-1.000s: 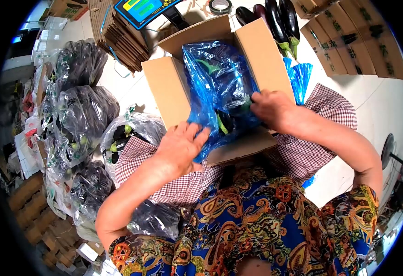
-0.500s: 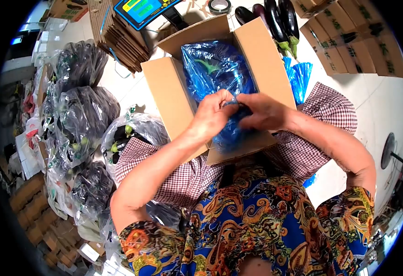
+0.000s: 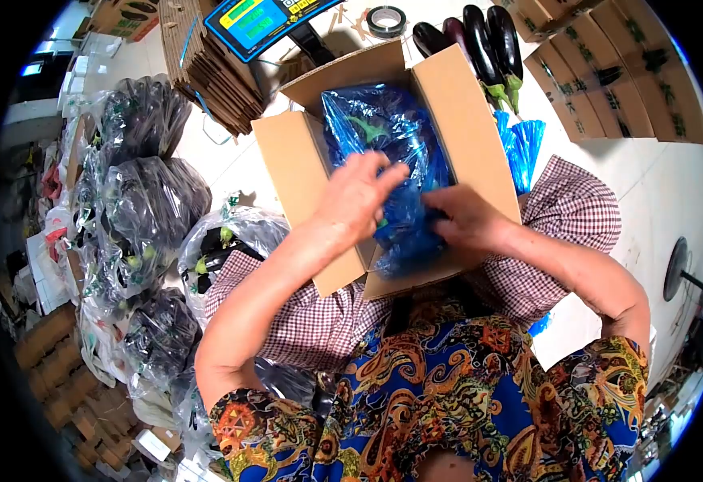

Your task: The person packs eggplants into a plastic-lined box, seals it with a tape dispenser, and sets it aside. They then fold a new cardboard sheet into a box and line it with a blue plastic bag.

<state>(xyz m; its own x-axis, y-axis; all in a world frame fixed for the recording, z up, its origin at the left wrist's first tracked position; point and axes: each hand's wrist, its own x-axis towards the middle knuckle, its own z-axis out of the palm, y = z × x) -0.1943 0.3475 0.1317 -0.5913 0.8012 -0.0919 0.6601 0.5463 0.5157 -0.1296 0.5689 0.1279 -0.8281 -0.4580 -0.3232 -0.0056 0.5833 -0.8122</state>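
Note:
An open cardboard box [image 3: 477,128] stands in front of me with its flaps spread outward. Inside it lies a shiny blue plastic bag [image 3: 392,112], and a green eggplant stem shows through the film. Over the left part of the bag is my left hand [image 3: 355,197], its fingers apart and nothing gripped in them. My right hand [image 3: 468,217] is at the bag's right side, thumb and fingers parted, the fingertips close to the blue film. Whether those fingertips touch the film is hard to make out. The bag's near end is bunched up towards me.
Several loose eggplants [image 3: 488,48] lie beyond the box, by blue plastic film [image 3: 522,149]. A digital scale [image 3: 267,24], a tape roll [image 3: 385,21] and flattened cartons [image 3: 207,64] are at the back. Clear bags of eggplants [image 3: 155,197] line the left; closed cartons [image 3: 608,72] stand right.
My hands have come apart: they were together, pinching the gathered blue bag. The left moved left and opened; the right loosened and shifted slightly down. The view has tilted slightly.

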